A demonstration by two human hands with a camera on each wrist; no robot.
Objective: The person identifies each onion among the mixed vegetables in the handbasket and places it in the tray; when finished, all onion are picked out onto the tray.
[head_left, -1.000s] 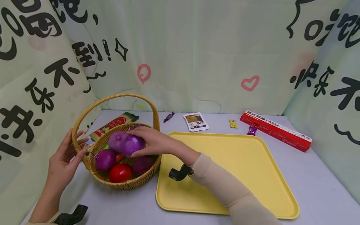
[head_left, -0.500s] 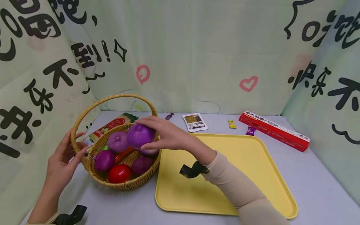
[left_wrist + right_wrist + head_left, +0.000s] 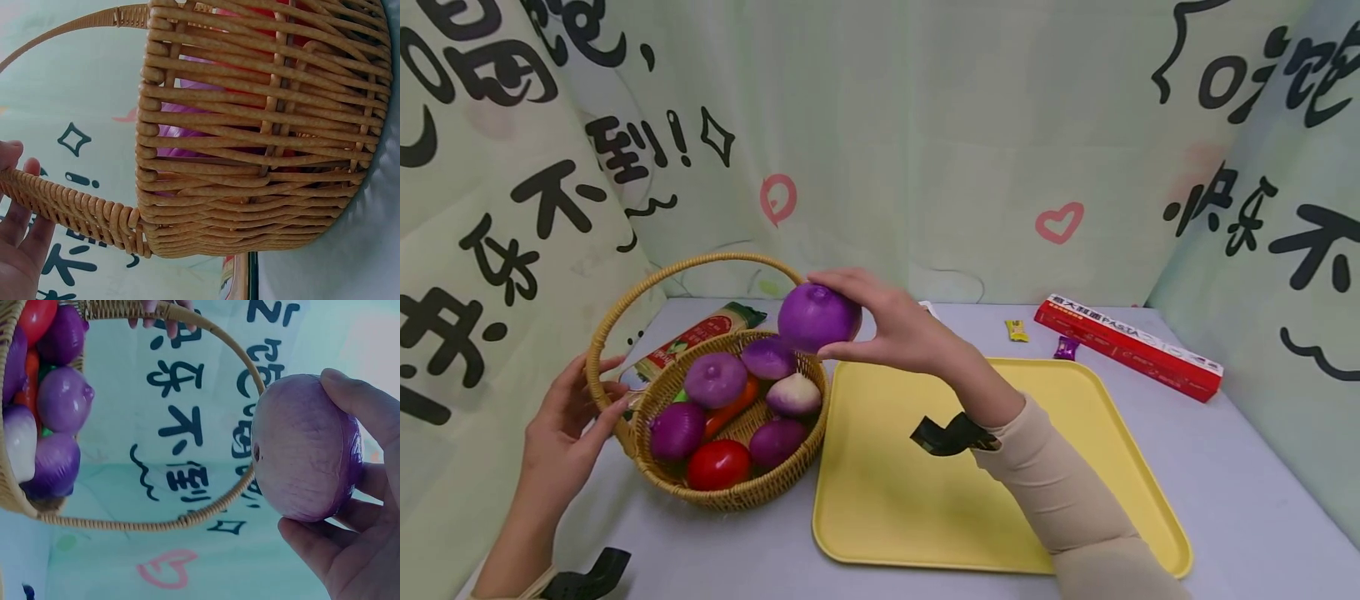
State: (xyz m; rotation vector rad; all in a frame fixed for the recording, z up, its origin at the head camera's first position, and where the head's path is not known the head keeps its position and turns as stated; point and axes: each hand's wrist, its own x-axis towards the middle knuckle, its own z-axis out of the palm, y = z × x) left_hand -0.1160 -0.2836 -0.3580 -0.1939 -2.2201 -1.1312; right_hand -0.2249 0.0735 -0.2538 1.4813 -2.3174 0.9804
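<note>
My right hand grips a round purple onion between thumb and fingers, above the basket's right rim. In the right wrist view the onion shows a pale, smooth side with a small dark hole. With my left hand I hold the handle of the wicker basket at its left side; the handle passes between thumb and fingers in the left wrist view. Inside the basket lie several purple onions, a red tomato, a purple-and-white turnip-like vegetable and an orange-red carrot-like piece.
A yellow tray lies right of the basket. Behind it are a long red box, a yellow candy and a purple candy. A red-green packet lies behind the basket. Printed cloth walls surround the table.
My right hand has lifted the onion out of the basket, up and to the right, uncovering the turnip-like vegetable and another purple onion. My left hand stays on the handle.
</note>
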